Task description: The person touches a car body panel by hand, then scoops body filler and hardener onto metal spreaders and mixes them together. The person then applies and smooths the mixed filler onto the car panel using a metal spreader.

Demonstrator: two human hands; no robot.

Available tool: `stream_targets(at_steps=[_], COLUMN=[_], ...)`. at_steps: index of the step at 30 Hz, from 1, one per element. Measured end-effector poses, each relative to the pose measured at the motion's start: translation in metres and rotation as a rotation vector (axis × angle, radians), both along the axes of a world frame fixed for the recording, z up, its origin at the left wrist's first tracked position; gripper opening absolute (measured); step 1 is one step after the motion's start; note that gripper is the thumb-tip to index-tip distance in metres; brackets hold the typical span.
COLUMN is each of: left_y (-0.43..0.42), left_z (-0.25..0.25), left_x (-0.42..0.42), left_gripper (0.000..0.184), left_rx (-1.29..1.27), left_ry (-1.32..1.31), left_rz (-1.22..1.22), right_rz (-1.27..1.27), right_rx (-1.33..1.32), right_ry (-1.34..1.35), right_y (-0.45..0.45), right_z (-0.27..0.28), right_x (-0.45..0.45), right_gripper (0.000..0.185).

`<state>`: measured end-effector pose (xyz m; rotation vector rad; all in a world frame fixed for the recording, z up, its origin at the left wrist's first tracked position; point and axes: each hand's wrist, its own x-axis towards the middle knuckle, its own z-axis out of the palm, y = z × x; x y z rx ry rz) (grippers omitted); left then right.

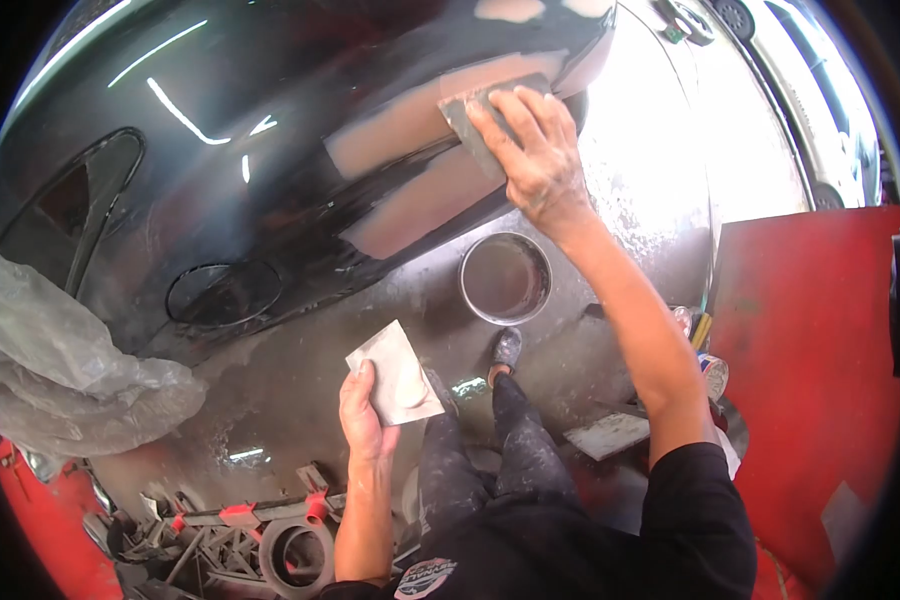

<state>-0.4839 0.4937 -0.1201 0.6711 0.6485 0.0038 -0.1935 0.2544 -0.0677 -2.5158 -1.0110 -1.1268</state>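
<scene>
A dark car body panel (pixel 280 70) fills the upper left, with a brownish-pink filler patch (pixel 385 130) and a second filler patch (pixel 410 212) below it. My right hand (pixel 542 165) is closed on a flat grey spreader (pixel 462 118), pressed against the upper patch near its right end. Smears of filler show along the spreader's left edge. Lower down, my left hand (pixel 365 415) grips a pale square putty board (pixel 385 358), thumb on top and fingers underneath. A light dab of putty (pixel 413 393) lies near the board's right corner.
On the floor below the panel stands a round metal-rimmed basin (pixel 463 285), close to my foot (pixel 507 345). Crumpled plastic sheeting (pixel 90 390) hangs at left. A red panel (pixel 810 370) stands right, beside several cans (pixel 712 375). Metal parts (pixel 295 550) lie at lower left.
</scene>
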Motion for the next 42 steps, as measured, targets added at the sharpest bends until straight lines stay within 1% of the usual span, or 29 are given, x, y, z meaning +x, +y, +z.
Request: stream_targets(at_steps=[4, 8, 12, 18, 26, 30, 34, 38, 42], left_y=[-0.002, -0.002, -0.001, -0.005, -0.007, -0.010, -0.010, -0.009, -0.009], left_z=[-0.001, -0.003, -0.005, -0.002, -0.006, -0.007, -0.008, -0.007, -0.010], left_x=[0.000, -0.001, -0.005, -0.005, 0.000, 0.004, 0.006, 0.006, 0.004], left_gripper=[0.033, 0.033, 0.035, 0.036, 0.037, 0.037, 0.037, 0.036, 0.036], left_rx=[0.000, -0.012, -0.016, 0.016, -0.022, -0.023, -0.022, -0.019, -0.015], left_ry=[-0.009, -0.030, -0.041, -0.015, -0.032, -0.025, -0.034, -0.028, -0.040], left_rz=[-0.020, -0.027, -0.039, -0.031, -0.054, -0.049, -0.065, -0.074, -0.069], right_rz=[0.005, 0.007, 0.003, 0.037, 0.049, 0.012, 0.002, 0.017, 0.005], right_rx=[-0.016, -0.039, 0.002, 0.008, 0.008, 0.007, -0.025, -0.060, -0.022], right_ry=[0.089, 0.149, 0.074, 0.003, 0.016, 0.030, 0.078, 0.138, 0.069], right_y=[-0.010, -0.020, -0.006, 0.013, 0.013, 0.008, -0.002, -0.013, -0.011], right_z=[-0.014, -0.018, 0.021, 0.041, 0.030, 0.005, -0.017, -0.011, 0.019], right_x=[-0.024, -0.036, -0.025, 0.011, 0.015, -0.003, -0.025, -0.036, -0.024], right_gripper=[0.053, 0.048, 0.047, 0.045, 0.050, 0.054, 0.051, 0.046, 0.045])
